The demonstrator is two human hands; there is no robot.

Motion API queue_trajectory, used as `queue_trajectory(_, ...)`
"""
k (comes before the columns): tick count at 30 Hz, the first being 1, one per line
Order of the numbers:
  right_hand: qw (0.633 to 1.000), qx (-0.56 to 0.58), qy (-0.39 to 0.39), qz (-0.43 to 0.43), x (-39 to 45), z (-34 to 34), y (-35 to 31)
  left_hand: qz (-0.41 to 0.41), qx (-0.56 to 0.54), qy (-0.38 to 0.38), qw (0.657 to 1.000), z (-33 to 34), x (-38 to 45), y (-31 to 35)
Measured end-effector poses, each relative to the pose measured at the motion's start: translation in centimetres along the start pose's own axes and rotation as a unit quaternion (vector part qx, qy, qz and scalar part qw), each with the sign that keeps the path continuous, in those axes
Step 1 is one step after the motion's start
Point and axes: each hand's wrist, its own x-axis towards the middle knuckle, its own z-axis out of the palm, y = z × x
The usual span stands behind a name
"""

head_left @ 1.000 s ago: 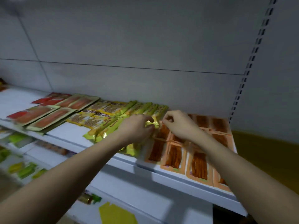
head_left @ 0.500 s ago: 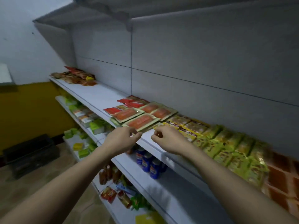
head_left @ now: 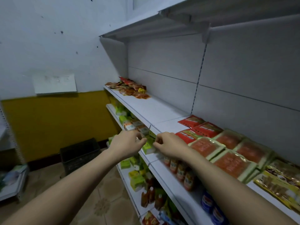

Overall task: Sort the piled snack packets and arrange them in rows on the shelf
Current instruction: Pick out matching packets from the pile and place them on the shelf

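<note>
A loose pile of small red, orange and yellow snack packets (head_left: 129, 88) lies at the far left end of the white metal shelf (head_left: 151, 109), against the grey back panel and well apart from both hands. Nearer along the same shelf, sorted packets lie flat in rows: glossy red foil packets (head_left: 197, 126) come first, then clear-windowed packets with pale green borders and orange contents (head_left: 227, 151), then yellow and gold printed packets (head_left: 279, 181) at the right edge of the view. A bare stretch of shelf separates the pile from these rows. The left hand (head_left: 125, 143) and the right hand (head_left: 168, 146) reach forward side by side in front of the shelf's front edge, close to each other, with fingers curled inward and fingertips nearly meeting; blur hides whether either holds anything, so I cannot tell their grip. The right hand is just beside the nearest red packet. On the shelves below stand green and white cartons (head_left: 134, 179) and small bottles with red labels (head_left: 181, 171). A dark plastic crate (head_left: 80, 155) sits on the tiled floor by the yellow and white wall (head_left: 53, 120).
</note>
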Motion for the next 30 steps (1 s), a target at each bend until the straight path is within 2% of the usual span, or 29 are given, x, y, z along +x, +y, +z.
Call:
queue_trajectory(6,0.999,0.024,-0.027,0.007,12.0,2.3,1.0,-0.022,-0.007,-0.012,1.0,1.7,9.8,-5.2)
queue_trajectory(13,0.998,0.048,-0.034,0.001,27.4,1.5,3.0,-0.03,0.035,-0.033,0.998,0.6,23.7,-9.6)
queue_trajectory(19,0.998,0.056,-0.027,-0.025,39.4,1.6,1.9,-0.043,0.028,-0.013,0.999,0.1,33.0,-14.2)
queue_trajectory(30,0.997,0.073,-0.028,-0.019,60.0,8.8,-2.9,-0.068,-0.003,0.015,0.998,1.3,49.0,-32.4)
